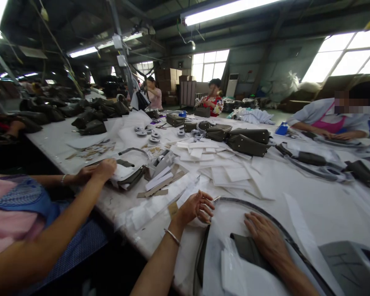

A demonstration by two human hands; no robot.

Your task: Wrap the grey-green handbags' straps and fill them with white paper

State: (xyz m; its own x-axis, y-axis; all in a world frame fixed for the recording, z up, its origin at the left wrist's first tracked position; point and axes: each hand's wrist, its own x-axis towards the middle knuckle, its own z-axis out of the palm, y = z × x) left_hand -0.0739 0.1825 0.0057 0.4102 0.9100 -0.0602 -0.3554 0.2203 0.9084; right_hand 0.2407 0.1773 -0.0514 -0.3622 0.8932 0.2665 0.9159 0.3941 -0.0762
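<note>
At near right, we are curving our left hand [200,207], fingers apart, beside a white sheet [214,259]; our right hand [267,236] is lying open across it, partly hiding the dark flap [243,246], whose remaining shape we are not making out.

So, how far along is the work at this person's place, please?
Done, it seems: the dark green bags farther along the table look formed. In hand: the right hand lies over a piece with a white sheet and curved dark strip; the left hand is open near its edge. Left: probably this piece, as its layers lie spread; the remaining steps I cannot tell.
</note>
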